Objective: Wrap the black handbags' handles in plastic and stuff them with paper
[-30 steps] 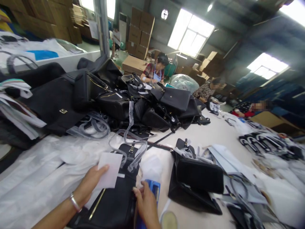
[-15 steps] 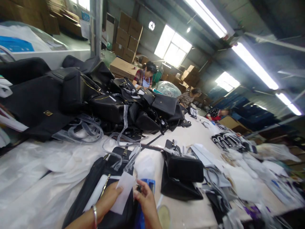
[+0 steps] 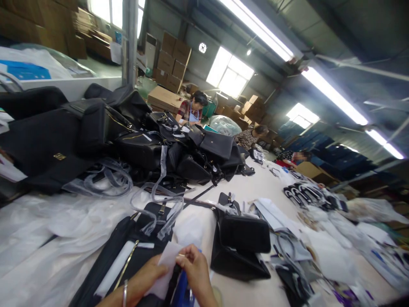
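Observation:
My left hand (image 3: 150, 275), with a bracelet at its wrist, is closed on a small thin white sheet (image 3: 168, 260). To its right, my right hand (image 3: 196, 268) pinches the upper end of a black strap (image 3: 174, 281), where a bit of gold-coloured metal shows. The strap hangs down beside the white sheet. Beneath both hands lies a black bag (image 3: 118, 238) with a gold zip (image 3: 128, 262) and a white strip along it. A blue object (image 3: 183, 290) is partly hidden behind my right hand.
Black bags (image 3: 143, 149) are heaped along the back left. Another black bag (image 3: 244, 234) stands to the right. Clear plastic-wrapped straps (image 3: 162, 183) and white wrapping sheets (image 3: 73, 226) lie on the table (image 3: 265, 179). Several people work farther back, one in a plaid top (image 3: 185, 108).
My right hand has come up against the white sheet, and the black strap now hangs from its fingers. My left hand still holds the sheet. The view has tipped slightly upward.

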`<state>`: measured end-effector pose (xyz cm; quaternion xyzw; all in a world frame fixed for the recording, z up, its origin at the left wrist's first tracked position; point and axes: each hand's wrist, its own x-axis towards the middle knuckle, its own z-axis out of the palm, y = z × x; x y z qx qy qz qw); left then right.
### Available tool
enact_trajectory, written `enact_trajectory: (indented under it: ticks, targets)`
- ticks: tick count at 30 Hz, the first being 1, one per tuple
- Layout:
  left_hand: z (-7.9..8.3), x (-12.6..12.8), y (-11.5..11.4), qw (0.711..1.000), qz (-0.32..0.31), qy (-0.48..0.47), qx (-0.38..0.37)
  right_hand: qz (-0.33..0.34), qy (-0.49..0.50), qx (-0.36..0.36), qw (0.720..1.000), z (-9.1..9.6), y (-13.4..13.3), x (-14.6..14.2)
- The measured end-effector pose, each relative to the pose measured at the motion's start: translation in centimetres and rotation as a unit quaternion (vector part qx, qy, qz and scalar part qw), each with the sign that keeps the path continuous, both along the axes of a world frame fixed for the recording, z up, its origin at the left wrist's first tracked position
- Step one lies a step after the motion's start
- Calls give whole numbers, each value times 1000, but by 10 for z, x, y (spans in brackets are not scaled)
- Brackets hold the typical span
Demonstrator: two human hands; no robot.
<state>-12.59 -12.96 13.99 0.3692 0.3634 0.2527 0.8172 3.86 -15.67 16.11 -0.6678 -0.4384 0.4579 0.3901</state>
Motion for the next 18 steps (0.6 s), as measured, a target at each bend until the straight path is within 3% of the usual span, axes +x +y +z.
enact_trajectory:
  ticks: [4,8,13,18]
  targets:
    - [-8,13,-8,999,-2,-48,2,27,-91,27,995,12,2,8]
    - [-11,22,-11,997,2,-71,4,8,-165,87,982,12,2,15]
    - [-3,19,-1,997,-44,-64,-24,28,-129,72,989,6,5,21]
    - [-6,13,3,996,-75,-38,-36,-3,-92,35,995,-1,4,17]
